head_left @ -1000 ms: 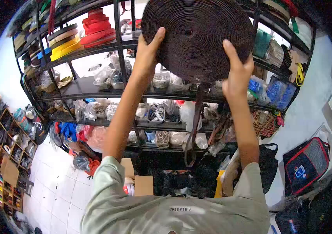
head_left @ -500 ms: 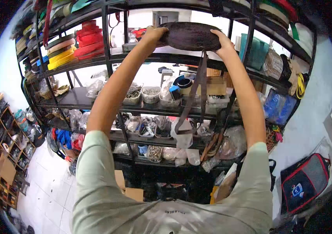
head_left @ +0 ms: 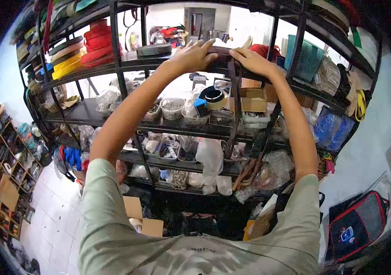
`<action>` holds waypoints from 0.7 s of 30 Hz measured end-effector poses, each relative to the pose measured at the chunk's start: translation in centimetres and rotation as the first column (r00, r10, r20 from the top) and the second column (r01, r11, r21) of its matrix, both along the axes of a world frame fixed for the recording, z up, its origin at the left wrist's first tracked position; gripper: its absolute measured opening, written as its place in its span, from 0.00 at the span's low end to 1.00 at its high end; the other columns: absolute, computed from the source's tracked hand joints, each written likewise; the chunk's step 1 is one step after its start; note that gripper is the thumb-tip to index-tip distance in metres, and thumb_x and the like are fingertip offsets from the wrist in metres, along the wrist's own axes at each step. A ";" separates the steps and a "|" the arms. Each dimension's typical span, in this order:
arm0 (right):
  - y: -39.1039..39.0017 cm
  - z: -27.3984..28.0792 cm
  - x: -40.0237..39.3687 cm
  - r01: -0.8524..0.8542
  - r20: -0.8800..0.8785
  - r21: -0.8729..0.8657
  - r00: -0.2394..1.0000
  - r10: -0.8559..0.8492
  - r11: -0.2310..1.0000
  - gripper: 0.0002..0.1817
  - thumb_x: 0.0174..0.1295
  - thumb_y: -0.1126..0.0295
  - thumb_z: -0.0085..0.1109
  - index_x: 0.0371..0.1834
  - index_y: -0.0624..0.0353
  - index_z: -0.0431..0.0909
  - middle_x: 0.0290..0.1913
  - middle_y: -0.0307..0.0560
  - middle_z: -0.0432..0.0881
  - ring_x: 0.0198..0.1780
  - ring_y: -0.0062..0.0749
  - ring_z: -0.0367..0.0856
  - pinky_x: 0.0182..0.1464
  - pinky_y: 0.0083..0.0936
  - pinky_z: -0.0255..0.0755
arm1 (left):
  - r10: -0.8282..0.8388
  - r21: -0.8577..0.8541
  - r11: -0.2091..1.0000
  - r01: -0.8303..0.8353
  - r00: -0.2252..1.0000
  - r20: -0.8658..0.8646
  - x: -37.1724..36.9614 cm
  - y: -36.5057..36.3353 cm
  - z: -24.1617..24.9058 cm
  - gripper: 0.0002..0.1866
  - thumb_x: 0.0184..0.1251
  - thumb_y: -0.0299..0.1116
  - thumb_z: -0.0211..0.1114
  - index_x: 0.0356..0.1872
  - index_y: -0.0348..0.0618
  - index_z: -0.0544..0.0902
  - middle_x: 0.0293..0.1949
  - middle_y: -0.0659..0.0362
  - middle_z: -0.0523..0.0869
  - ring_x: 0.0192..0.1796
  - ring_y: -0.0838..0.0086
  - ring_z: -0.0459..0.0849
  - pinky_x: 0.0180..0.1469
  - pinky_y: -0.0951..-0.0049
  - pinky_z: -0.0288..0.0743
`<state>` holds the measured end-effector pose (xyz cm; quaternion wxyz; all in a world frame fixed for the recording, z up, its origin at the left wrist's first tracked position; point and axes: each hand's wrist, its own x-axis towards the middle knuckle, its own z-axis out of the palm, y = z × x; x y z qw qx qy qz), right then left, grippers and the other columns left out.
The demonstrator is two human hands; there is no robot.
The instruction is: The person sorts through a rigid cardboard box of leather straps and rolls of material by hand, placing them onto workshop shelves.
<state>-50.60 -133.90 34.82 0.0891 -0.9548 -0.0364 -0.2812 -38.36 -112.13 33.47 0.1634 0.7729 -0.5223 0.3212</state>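
Note:
A roll of dark brown webbing (head_left: 221, 53) lies nearly edge-on at the upper shelf, largely covered by my hands. Over its left side is my left hand (head_left: 192, 57), fingers spread and thumb apart, touching the roll without closing around it. My right hand (head_left: 256, 62) holds the roll's right side near the loose end, its far fingers partly hidden. From the roll a long webbing tail (head_left: 235, 105) hangs down past the lower shelves. To the left of my left hand sits a flat dark grey roll (head_left: 153, 50) on the same shelf.
Red webbing rolls (head_left: 98, 43) and yellow rolls (head_left: 68, 67) are stacked at left. A teal bin (head_left: 304, 54) stands at right. Below are tubs of small metal parts (head_left: 173, 107), a black-and-blue tape roll (head_left: 212, 95) and plastic bags (head_left: 210, 158). Black shelf posts (head_left: 296, 41) flank my arms.
The webbing roll has gone from raised and face-on to lower and nearly edge-on at the shelf. My left hand's fingers have spread off its edge, and my hands are closer together.

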 end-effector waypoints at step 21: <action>10.9 -19.4 -0.8 -0.184 0.394 0.759 0.894 -0.215 0.625 0.35 0.58 0.51 0.70 0.59 0.65 0.67 0.52 0.59 0.79 0.56 0.47 0.77 0.59 0.39 0.69 | -0.225 -0.339 0.878 0.337 0.918 0.327 -3.0 -0.2 -4.5 0.23 0.68 0.34 0.60 0.64 0.49 0.73 0.58 0.49 0.79 0.60 0.52 0.77 0.62 0.55 0.70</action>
